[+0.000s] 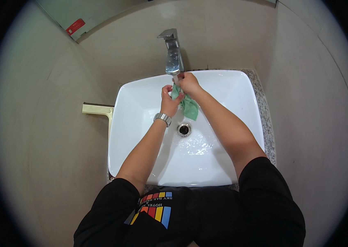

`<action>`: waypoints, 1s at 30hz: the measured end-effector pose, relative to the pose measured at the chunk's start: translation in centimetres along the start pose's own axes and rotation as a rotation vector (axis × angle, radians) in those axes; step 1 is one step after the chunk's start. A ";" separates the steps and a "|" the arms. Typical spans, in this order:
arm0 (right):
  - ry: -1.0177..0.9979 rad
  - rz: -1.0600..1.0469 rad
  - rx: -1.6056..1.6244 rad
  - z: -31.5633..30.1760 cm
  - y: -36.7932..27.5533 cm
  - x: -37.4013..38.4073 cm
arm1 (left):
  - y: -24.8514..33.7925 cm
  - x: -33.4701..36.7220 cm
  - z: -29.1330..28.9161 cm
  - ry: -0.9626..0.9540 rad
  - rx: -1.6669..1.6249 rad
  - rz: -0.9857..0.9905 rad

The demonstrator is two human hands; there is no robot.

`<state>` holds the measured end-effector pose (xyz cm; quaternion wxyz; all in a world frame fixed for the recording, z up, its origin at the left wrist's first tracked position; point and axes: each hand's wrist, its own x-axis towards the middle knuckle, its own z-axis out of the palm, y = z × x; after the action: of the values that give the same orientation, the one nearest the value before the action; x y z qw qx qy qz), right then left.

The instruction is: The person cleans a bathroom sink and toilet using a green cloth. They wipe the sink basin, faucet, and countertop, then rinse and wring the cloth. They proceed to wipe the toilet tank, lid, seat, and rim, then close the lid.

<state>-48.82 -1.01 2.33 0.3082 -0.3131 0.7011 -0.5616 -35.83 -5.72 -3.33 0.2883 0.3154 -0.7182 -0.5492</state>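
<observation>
A green cloth point(190, 108) hangs from my two hands under the spout of the chrome faucet point(173, 57), from which water runs. My left hand point(169, 101), with a metal watch point(163, 119) at the wrist, grips the cloth between thumb and fingers on its left side. Higher up, close below the spout, my right hand point(189, 83) pinches the cloth's upper part; some of its fingers are hidden. The cloth's loose lower end dangles over the white sink point(223, 164), above and right of the drain point(184, 130), where water spreads.
Speckled granite counter point(267, 115) borders the sink, along its right side. A cream-coloured bracket-like piece point(96, 108) juts out left of the sink. Beige walls rise behind and on both sides. A pale panel with a red label point(75, 26) is at the upper left.
</observation>
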 end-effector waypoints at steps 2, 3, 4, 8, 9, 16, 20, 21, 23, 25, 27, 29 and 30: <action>-0.041 0.017 -0.007 0.6 -0.9 -0.5 | -2.1 -0.2 -0.6 0.062 0.147 0.046; -0.085 0.032 -0.027 0.7 -2.0 -1.7 | -2.7 -0.5 -1.3 0.069 0.099 0.002; -0.114 0.050 -0.050 0.1 -2.7 -2.6 | -2.1 -0.9 -1.5 0.042 -0.005 -0.068; -0.092 -0.089 -0.383 -2.5 0.0 -0.8 | 2.0 -1.9 -2.6 0.044 -0.168 -0.206; -0.151 -0.046 -0.541 -2.9 0.2 -0.8 | 1.6 -1.5 -3.3 0.043 -0.047 -0.132; -0.270 -0.176 -0.344 -2.6 -0.9 -2.3 | 4.6 -0.1 -1.3 0.019 -0.014 -0.004; -0.158 -0.075 -0.037 -4.0 -2.2 -1.9 | 4.2 -1.2 0.1 -0.053 -0.099 -0.008; -0.030 -0.095 0.090 -3.5 -1.7 -1.4 | 3.5 -1.4 0.3 -0.132 -0.093 0.043; 0.146 -0.150 0.170 -3.2 -1.2 -1.2 | 1.7 -0.7 -1.0 -0.264 0.244 -0.080; 0.102 -0.250 0.049 -3.5 -0.1 -1.3 | 2.0 -0.3 -1.9 -0.301 0.442 -0.147; -0.176 -0.394 -0.265 -4.1 1.5 -1.9 | 3.1 0.2 -1.5 -0.174 0.189 0.035; -0.296 -0.371 -0.493 -3.9 0.6 -2.1 | 4.7 0.0 -1.5 -0.101 -0.074 0.085; -0.356 -0.359 -0.607 -3.9 0.2 -2.2 | 4.5 0.3 -1.7 -0.111 -0.075 0.053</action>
<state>-50.53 3.10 3.05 0.2153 -0.6000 0.7050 -0.3108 -35.36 -6.03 1.46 0.2739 0.2542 -0.7201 -0.5846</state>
